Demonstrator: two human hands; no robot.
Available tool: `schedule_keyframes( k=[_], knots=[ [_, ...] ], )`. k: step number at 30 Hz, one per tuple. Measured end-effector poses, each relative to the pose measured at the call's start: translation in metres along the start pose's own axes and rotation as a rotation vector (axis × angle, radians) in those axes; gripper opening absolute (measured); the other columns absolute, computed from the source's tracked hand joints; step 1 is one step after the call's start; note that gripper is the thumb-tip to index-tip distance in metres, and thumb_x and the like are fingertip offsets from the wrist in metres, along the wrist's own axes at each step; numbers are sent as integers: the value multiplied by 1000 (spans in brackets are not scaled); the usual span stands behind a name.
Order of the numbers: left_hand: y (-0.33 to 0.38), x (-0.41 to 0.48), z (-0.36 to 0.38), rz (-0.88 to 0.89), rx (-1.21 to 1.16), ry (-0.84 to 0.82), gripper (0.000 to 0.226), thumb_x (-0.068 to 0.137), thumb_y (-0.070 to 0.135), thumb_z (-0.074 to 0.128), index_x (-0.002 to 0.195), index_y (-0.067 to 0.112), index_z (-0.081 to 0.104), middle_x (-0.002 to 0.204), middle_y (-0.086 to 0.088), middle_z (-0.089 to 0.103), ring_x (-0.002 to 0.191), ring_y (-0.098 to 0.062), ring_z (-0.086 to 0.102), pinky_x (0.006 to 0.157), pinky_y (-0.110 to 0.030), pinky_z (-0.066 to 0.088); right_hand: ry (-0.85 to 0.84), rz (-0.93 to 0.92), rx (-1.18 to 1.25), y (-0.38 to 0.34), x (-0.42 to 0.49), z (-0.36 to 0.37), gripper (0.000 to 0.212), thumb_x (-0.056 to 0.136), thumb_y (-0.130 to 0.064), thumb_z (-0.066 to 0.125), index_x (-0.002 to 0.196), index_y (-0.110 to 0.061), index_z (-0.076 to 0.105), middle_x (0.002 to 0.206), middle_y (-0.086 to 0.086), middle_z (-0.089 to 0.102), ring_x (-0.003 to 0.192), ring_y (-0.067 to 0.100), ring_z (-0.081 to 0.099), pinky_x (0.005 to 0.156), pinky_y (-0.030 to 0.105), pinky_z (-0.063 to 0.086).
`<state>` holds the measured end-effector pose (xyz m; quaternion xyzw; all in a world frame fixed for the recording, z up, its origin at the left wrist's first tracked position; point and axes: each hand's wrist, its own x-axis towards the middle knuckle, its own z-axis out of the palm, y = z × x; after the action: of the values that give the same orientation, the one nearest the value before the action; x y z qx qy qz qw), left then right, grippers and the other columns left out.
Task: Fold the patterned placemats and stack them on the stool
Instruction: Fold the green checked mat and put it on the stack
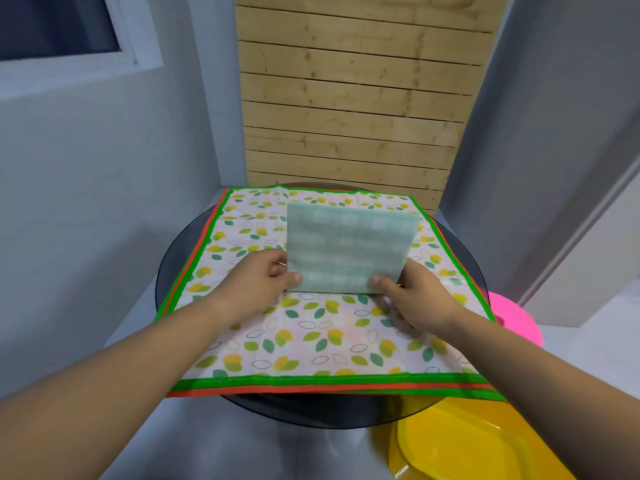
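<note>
Green checked folded placemat [349, 249] pinched at near corners by left hand [258, 282] and right hand [414, 297], above leaf-print mat [311, 341] overhanging round glass table [166, 265].

We see a pale green checked placemat [349, 251] with white squares at the centre. Under it lies a cream cloth [311, 334] printed with yellow and green leaves, edged in green and orange stripes, on a smoky dark glass tabletop [311, 412]. At five o'clock sits a yellow stool [460, 445]; at three o'clock, a pink one [516, 320].
</note>
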<state>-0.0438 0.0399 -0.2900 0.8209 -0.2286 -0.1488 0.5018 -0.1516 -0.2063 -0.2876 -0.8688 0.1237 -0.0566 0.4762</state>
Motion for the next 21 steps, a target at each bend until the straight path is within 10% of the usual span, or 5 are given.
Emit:
schedule_keyframes(
  k=[9,14,21],
  knots=[
    [-2,5,6,-89,-66,130,11,87,16,77,96,21,72,78,6,77,70,-4,72,73,-22,52,42,55,40,5,9,4,25,94,-19,65,116,-24,54,76,13,69,48,25,55,41,33,44],
    [-1,8,8,-141,-11,212,31,79,19,85,101,23,62,80,1,76,71,-14,73,61,-27,51,101,34,-115,6,13,5,80,90,-17,71,149,-38,22,95,0,60,69,19,69,53,29,50],
    [2,5,16,-84,151,238,11,83,20,80,82,19,70,74,-4,68,68,-15,63,69,-30,53,82,44,-289,8,14,9,35,91,-25,68,125,-29,57,92,-3,66,71,12,70,71,33,58]
  ],
)
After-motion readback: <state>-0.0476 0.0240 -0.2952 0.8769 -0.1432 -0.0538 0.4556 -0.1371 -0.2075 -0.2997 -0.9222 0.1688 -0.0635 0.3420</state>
